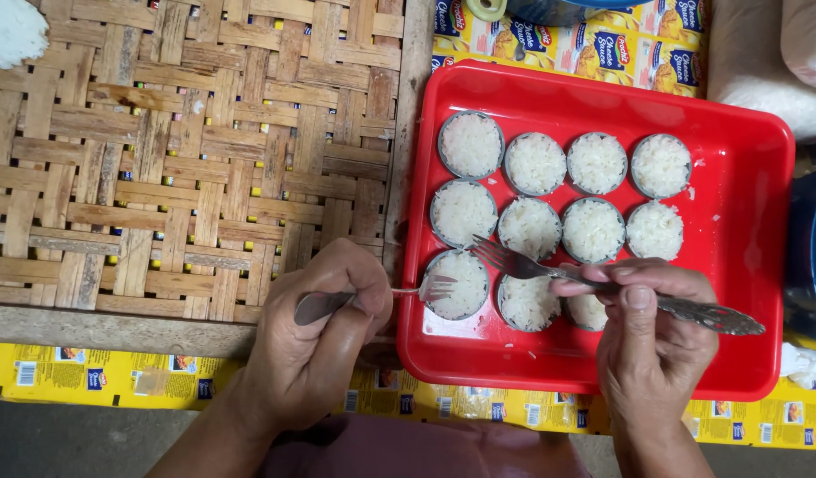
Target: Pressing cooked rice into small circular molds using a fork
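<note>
Across the left of the view lay a woven bamboo mat (186, 159), its strips interlaced and a few white grains caught on them, with a pale clump of white stuff (9, 31) at its top left corner. Below it ran a strip of yellow printed packaging (89, 376) along the near edge.

Moving right, our left hand (324, 341) curled over the mat's edge, its fingers (359, 279) clamped together around the handle of a small fork (425, 288). That fork's tines rested on the rice in the nearest left mould (458, 285).

Next came the red plastic tray (744, 186), sitting on more yellow packaging. It held eleven small round metal moulds in three rows: four at the back, four in the middle, three at the front. As far as we could see, every mould was already packed with white rice (533, 164), level with its rim. The front row's fourth place was bare red tray, so we judged the filling nearly done, with one spot left and the front moulds being pressed or tidied.

Further right, our right hand (651, 332) held a larger ornate fork (603, 288), thumb and fingers (638, 301) pinched shut on its handle; its tines lay between the middle and front rows. The hand partly hid the third front mould (587, 310).

At the far right, a blue container's edge (815, 257) and a white bag (780, 80) showed.
</note>
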